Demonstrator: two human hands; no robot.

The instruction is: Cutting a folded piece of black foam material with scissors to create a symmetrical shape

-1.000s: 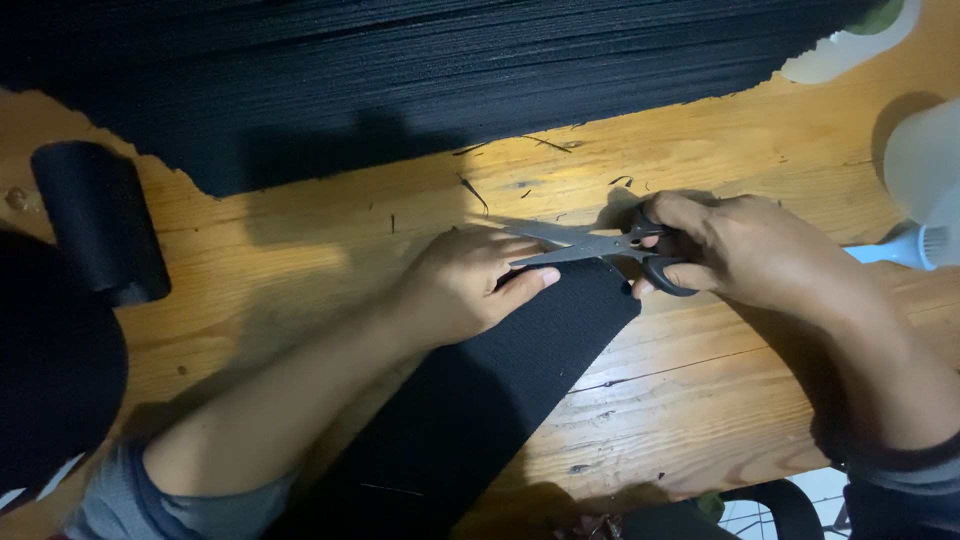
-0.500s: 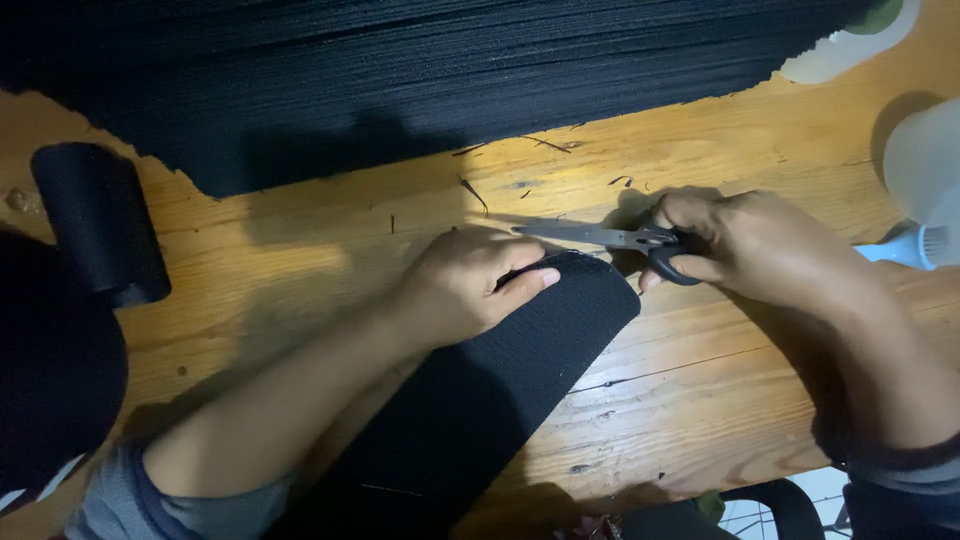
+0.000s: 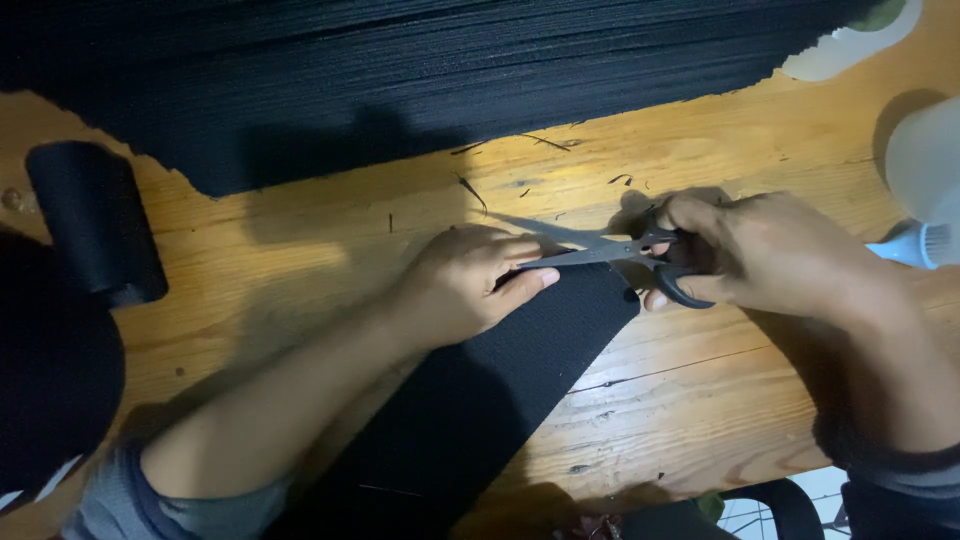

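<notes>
At lower centre, a matte black woven strip (image 3: 500,390) is pinned on the grained wooden tabletop (image 3: 700,400) by the left hand (image 3: 465,285), fingers curled on it. Steel scissors (image 3: 610,252), black-handled, are gripped by the right hand (image 3: 770,255). Ribbed black fabric (image 3: 420,80) fills the top.

The bare wood of the table (image 3: 300,240) between the two hands and the big black sheet (image 3: 450,80) is open, with only tiny black scraps (image 3: 470,190) on it. A black roll (image 3: 95,220) blocks the left side. A white bottle (image 3: 925,190) stands close by the right hand (image 3: 770,250). The wood near the front edge, right of the black strip (image 3: 480,400), is free.
</notes>
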